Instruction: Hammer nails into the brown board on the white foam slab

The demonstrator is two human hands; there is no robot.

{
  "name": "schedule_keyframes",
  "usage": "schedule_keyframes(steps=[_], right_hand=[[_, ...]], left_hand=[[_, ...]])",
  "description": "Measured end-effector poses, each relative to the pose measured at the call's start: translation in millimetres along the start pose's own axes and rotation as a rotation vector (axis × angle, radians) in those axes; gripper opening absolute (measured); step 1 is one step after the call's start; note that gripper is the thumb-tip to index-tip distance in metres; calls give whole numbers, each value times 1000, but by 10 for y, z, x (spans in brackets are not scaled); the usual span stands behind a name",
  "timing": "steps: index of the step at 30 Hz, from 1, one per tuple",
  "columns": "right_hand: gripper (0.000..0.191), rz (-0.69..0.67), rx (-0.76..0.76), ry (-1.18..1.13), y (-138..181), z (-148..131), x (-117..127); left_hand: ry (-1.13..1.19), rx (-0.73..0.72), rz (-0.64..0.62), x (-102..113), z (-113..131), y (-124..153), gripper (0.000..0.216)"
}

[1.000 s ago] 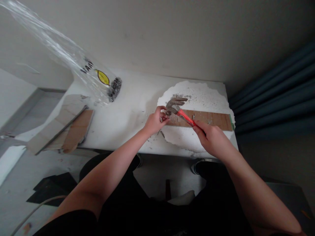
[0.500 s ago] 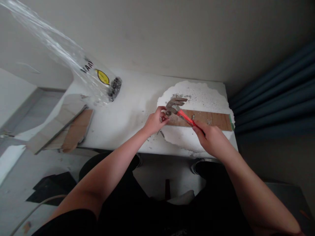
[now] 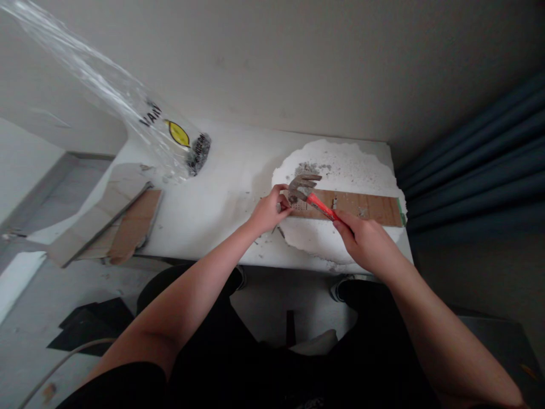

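Observation:
My right hand (image 3: 369,244) grips the red handle of a claw hammer (image 3: 307,194), whose rusty head hangs low over the left end of a brown wooden strip (image 3: 361,207). That strip lies across a round white foam pad (image 3: 340,165) on the white table (image 3: 213,199). My left hand (image 3: 269,211) rests at the strip's left end, fingers pinched just below the hammer head; whatever they pinch is too small to make out.
A clear plastic bag (image 3: 128,108) with a yellow logo hangs over the table's left part. Flat cardboard pieces (image 3: 110,221) lie at the left edge. A dark blue curtain (image 3: 477,159) stands at the right, a grey wall behind. Grey crumbs dot the pad.
The hammer head has dropped slightly toward the strip's left end. Both hands stay where they were.

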State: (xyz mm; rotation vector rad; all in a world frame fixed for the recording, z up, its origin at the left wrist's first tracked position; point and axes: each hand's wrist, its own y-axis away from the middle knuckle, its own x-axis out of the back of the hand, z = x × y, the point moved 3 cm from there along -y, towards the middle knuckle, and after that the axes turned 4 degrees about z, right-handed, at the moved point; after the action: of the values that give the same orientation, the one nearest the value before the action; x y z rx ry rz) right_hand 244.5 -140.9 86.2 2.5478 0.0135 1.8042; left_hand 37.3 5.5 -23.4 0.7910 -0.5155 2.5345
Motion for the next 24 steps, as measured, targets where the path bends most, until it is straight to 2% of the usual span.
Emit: schedule_keyframes(steps=[3, 6, 8, 11, 13, 15, 20, 24], right_hand=[[41, 9, 5, -28, 5, 19, -2], [43, 65, -7, -32, 15, 25, 29], [43, 46, -3, -10, 15, 9, 32], [43, -24, -3, 34, 13, -21, 18], [43, -20, -14, 40, 16, -29, 27], [44, 12, -20, 24, 21, -25, 44], [43, -2, -5, 11, 8, 0, 12], [42, -14, 20, -22, 20, -16, -18]], left_hand=[[35, -25, 11, 31, -28, -2, 65], [49, -33, 21, 54, -46, 1, 61], [50, -28, 20, 61, -42, 3, 57], [16, -10, 23, 68, -22, -1, 40], [-15, -11, 12, 69, -3, -11, 20], [-40, -31, -7, 66, 16, -21, 12], [-43, -44, 3, 85, 18, -23, 11], [-9, 20, 19, 108, -30, -19, 29]])
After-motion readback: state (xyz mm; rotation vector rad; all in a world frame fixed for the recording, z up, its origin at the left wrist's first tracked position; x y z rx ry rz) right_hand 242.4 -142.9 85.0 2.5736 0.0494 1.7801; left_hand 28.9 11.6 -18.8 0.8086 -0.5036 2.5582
